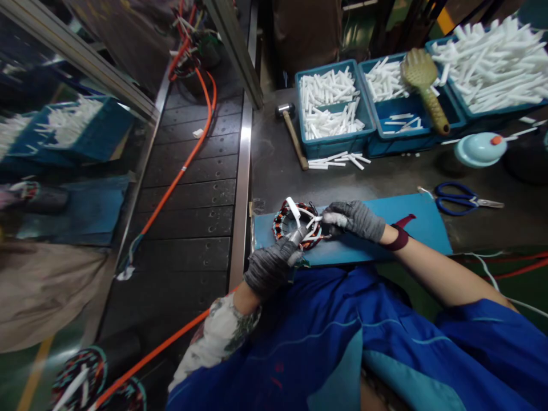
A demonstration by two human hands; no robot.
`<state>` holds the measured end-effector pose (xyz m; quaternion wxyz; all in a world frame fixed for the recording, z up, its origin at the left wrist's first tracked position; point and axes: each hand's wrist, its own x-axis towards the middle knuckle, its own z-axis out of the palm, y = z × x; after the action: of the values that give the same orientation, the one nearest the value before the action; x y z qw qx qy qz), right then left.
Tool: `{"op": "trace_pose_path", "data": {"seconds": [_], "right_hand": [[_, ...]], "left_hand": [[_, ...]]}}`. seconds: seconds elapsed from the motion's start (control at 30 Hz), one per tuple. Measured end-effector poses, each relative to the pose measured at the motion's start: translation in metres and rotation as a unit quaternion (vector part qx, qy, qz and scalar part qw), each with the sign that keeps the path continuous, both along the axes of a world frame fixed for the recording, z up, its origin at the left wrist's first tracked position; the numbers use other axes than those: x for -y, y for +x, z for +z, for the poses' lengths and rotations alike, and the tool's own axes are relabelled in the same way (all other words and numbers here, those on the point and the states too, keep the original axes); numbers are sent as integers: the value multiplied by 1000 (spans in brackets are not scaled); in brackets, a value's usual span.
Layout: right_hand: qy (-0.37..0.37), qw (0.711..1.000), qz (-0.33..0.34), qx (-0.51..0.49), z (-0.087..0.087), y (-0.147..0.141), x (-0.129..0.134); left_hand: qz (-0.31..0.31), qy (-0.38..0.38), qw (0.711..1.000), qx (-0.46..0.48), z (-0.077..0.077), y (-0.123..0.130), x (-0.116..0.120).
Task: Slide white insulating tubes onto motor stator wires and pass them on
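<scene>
A ring-shaped wound coil part [280, 222], with copper and black windings and white sleeves, sits at the left end of a blue mat [422, 220]. My left hand [274, 264], in a grey glove, is at its near edge, fingers closed on a white sleeve [311, 223] or lead over the ring. At the ring's right side my right hand [353, 220], also gloved, has its fingertips pinched together at the ends of the white leads. Exactly what those fingertips hold is too small to tell. A white tube [293, 209] stands up from the ring.
Blue bins [338, 145] of white tubes line the back, a scoop [422, 80] on one. A hammer [295, 140] lies left of them, with loose tubes [334, 162] nearby. Blue scissors [456, 198] and a light-blue lidded cup [479, 151] are right. An orange hose [171, 191] crosses the left conveyor.
</scene>
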<state>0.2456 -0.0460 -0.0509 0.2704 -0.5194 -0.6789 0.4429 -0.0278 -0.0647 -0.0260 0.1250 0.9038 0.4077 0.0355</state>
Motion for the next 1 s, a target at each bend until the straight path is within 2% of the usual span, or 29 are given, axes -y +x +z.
{"op": "trace_pose_path", "data": {"seconds": [0.07,0.13,0.23,0.33,0.43,0.5,0.57,0.67,0.73,0.8,0.87,0.93,1.0], "right_hand": [[-83,996,21,-31,0,-2,-2],[-114,992,32,-47,1,-2,-1],[-46,998,4,-31,6,6,-3],[14,999,-9,-29,12,16,-13],[44,997,61,-2,18,15,-28],[69,990,104,67,24,4,-32],[97,975,111,166,32,-12,-27],[144,948,71,273,40,-29,-12],[155,954,67,248,36,-25,-7],[144,973,59,172,25,-4,-11],[139,979,-18,146,9,26,-25],[139,949,-150,239,-10,57,-42],[117,912,-206,335,-28,80,-54]], "left_hand": [[1,12,999,-31,0,1,-2],[-22,13,999,-37,-1,-1,-6],[-88,3,996,-3,-4,-8,-13],[-125,10,992,31,-5,-13,-20],[-138,22,989,55,-8,-11,-23],[-130,42,988,70,-9,-8,-21],[-117,76,988,72,-10,-5,-16],[-93,104,990,35,-9,-3,-7],[-58,99,993,13,-7,0,0],[-20,85,996,10,-4,6,7],[18,79,997,18,-3,13,12],[46,93,994,32,-4,19,17],[59,110,991,46,-7,23,19]]}}
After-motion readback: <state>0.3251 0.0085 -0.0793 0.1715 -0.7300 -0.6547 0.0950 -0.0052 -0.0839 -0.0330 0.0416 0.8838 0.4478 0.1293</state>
